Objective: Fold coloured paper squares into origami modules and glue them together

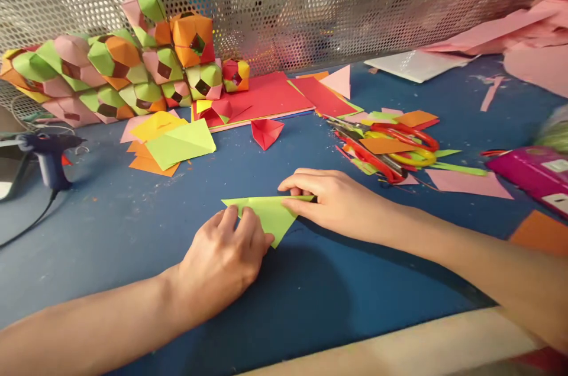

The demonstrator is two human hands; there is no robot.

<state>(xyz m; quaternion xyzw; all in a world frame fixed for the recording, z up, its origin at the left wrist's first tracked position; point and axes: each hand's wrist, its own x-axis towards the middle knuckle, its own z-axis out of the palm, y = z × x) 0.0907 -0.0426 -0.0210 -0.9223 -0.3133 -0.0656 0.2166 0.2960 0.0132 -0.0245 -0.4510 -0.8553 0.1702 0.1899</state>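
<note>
A light green sheet of origami paper, folded into a triangle with one point toward me, lies on the blue tabletop. My left hand is closed over its left side, fingers curled and pressed on the paper, thumb by the lower point. At the right corner, my right hand pinches the long far edge between thumb and fingers. Beyond the hands sits a small folded red paper piece. Folded green paper rests on yellow and orange pieces to the left.
Joined origami balls stand along the perforated metal screen. A glue gun with its cord is at left. Scissors lie among paper scraps at right, near a magenta packet. Red sheets are stacked behind.
</note>
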